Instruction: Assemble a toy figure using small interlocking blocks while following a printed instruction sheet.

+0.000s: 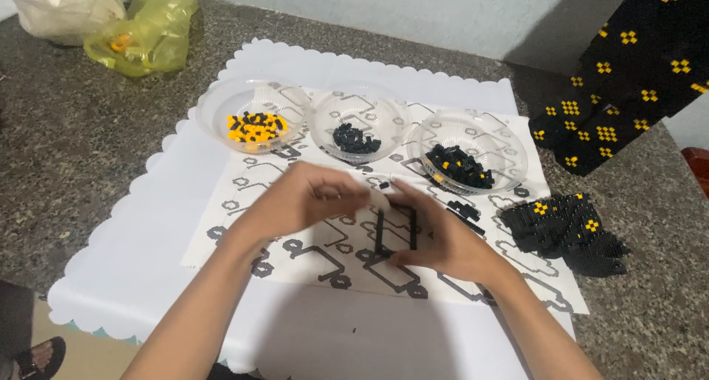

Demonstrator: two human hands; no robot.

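My right hand (443, 236) grips a small black frame built of tiny bricks (395, 231), held upright over a printed instruction sheet (310, 251). My left hand (310, 195) hovers just left of it, fingers pinched together near the frame's top edge; whether a tiny brick sits between the fingertips is hidden. Behind the hands stand three clear plastic bowls: one with orange and black bricks (255, 127), one with black bricks (356, 140), one with black bricks and a few yellow ones (461, 166).
A built black block with yellow dots (565, 232) lies at the right of the sheet. A larger black and yellow model (628, 70) stands at the back right. A yellow plastic bag (144, 33) and a white bag (63, 7) lie at the back left. White scalloped paper (148, 262) covers the stone counter.
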